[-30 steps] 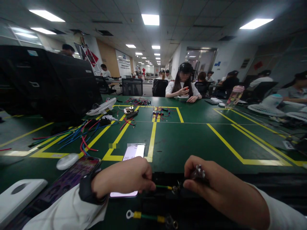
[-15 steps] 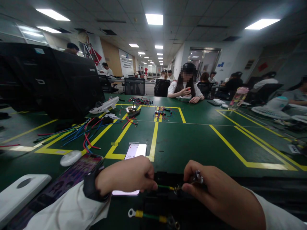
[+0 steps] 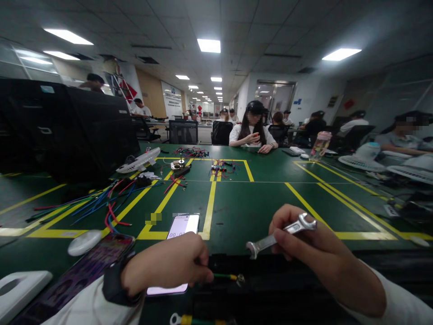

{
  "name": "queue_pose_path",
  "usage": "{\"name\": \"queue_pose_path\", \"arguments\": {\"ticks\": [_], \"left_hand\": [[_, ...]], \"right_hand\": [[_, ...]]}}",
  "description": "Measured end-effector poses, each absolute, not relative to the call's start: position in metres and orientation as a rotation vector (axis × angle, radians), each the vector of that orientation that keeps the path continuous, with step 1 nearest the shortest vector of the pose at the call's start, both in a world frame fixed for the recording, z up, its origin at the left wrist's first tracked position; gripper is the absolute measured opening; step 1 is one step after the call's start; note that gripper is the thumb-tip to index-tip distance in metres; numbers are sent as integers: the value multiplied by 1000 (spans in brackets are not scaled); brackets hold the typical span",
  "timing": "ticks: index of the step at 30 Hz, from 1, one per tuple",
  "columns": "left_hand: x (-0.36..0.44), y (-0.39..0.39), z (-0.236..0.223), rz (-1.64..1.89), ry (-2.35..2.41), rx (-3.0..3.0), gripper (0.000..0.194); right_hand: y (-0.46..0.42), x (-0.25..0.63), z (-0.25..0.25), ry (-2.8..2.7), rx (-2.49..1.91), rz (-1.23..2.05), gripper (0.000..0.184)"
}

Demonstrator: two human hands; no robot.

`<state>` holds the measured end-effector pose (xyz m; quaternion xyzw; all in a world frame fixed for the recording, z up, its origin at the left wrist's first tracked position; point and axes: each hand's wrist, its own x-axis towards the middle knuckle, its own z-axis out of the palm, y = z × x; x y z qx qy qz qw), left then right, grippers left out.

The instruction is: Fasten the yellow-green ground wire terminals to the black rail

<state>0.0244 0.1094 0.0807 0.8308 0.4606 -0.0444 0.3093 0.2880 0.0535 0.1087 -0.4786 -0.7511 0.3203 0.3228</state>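
My right hand (image 3: 304, 250) is closed round a silver double-ended open wrench (image 3: 263, 244), raised above the black surface near the table's front. One jaw points left and down, the other up and right. My left hand (image 3: 172, 262) pinches a short green wire (image 3: 223, 276) with a yellow sleeve; its right end meets a small metal fitting (image 3: 240, 280), just below the wrench's lower jaw. Nearer to me lies a second green wire with yellow bands and a ring terminal (image 3: 176, 318), partly cut off by the frame. A phone (image 3: 182, 224) showing a timer sits partly behind my left hand.
Loose red, blue and green wires (image 3: 98, 201) spread at left beside a black computer case (image 3: 67, 126). A second phone (image 3: 84, 271) and a white device (image 3: 23, 291) lie at lower left. Across the green table sits a person (image 3: 253, 128); a bottle (image 3: 320, 145) stands right of them.
My right hand has moved up and right, away from the metal fitting, bringing the wrench into full view. My left hand still holds the wire. The whole view has shifted slightly.
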Motion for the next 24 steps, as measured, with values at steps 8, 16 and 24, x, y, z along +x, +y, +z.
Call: {"name": "queue_pose_path", "arguments": {"ticks": [8, 16, 24], "left_hand": [[26, 106, 75, -96, 1264, 2187, 23], [28, 106, 70, -114, 1287, 2191, 20], [23, 108, 64, -89, 1330, 2193, 21]], "right_hand": [[50, 283, 104, -2079, -1255, 843, 8], [46, 272, 88, -2058, -1237, 850, 18], [52, 273, 89, -1893, -1264, 877, 12]]}}
